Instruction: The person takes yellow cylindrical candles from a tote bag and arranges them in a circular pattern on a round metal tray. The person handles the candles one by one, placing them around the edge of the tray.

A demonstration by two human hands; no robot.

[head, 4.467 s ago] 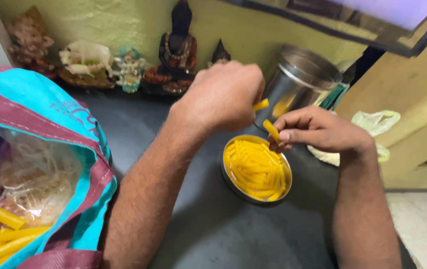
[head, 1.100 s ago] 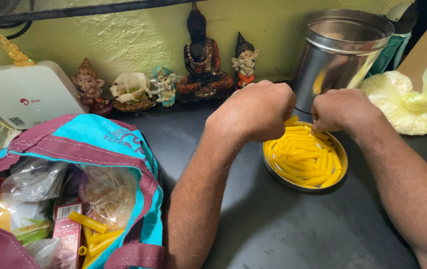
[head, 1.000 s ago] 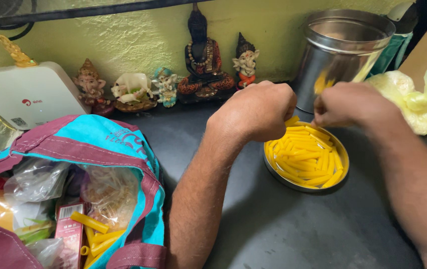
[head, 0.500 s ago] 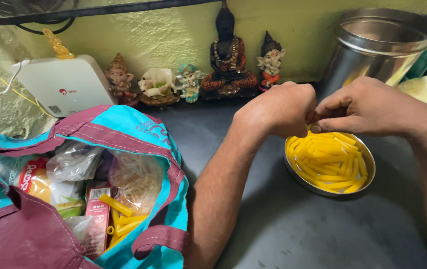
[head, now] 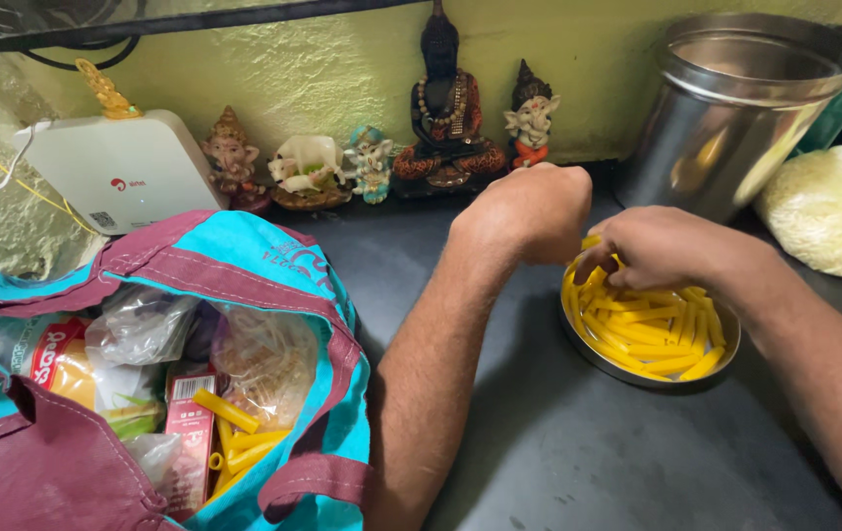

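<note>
While your right hand (head: 659, 248) dips curled fingers among the yellow sticks (head: 649, 329), keep it low over the steel plate (head: 637, 374). Your left hand (head: 531, 208) is fisted just beside; whether it grips anything, I cannot tell.

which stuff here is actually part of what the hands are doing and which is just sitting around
In use:
- left hand, closed, over the plate's far rim
- right hand, fingers in the sticks
- round steel plate
- yellow tube-shaped sticks piled on it

Lying about:
- tall steel canister
- teal and maroon cloth bag of packets
- small painted figurines
- white plastic box
- pale knotted plastic bag
</note>
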